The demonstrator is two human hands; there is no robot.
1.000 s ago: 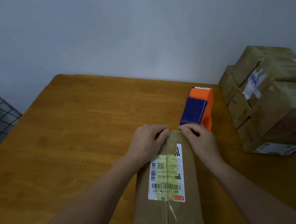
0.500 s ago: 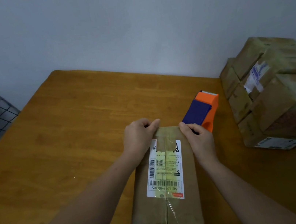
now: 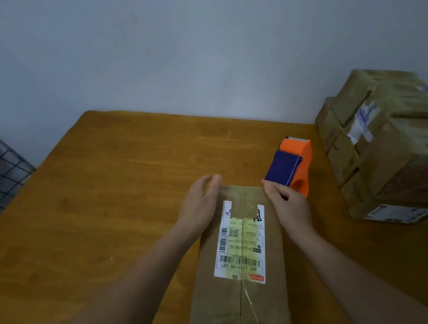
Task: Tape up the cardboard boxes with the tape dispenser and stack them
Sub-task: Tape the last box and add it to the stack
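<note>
The cardboard box (image 3: 210, 295) lies flat and lengthwise in the lower centre of the frame on the wooden table (image 3: 103, 206), its white shipping label (image 3: 240, 244) facing up. A strip of clear tape (image 3: 247, 306) runs down the centre seam. It looks light and fairly stiff, though the walls are a little creased and soft at the near end, so they would likely give under a hard squeeze. The glossy tape is probably slick, while the bare card at the sides should grip well. The safest hold, I judge, is one palm on each long side, or the two far corners where the hands are now.

The left hand (image 3: 200, 205) rests at the far left corner with its fingers held together and nearly straight, lying against the box edge rather than wrapped round it. The right hand (image 3: 288, 203) is at the far right corner with its fingers curled, and thumb and forefinger seem to pinch the top edge there — how firmly, I cannot tell.

The orange and blue tape dispenser (image 3: 291, 167) stands just beyond the right hand, right of centre, with no hand on it. The stacked boxes (image 3: 401, 161) sit at the right edge — the likely place for this one.
</note>
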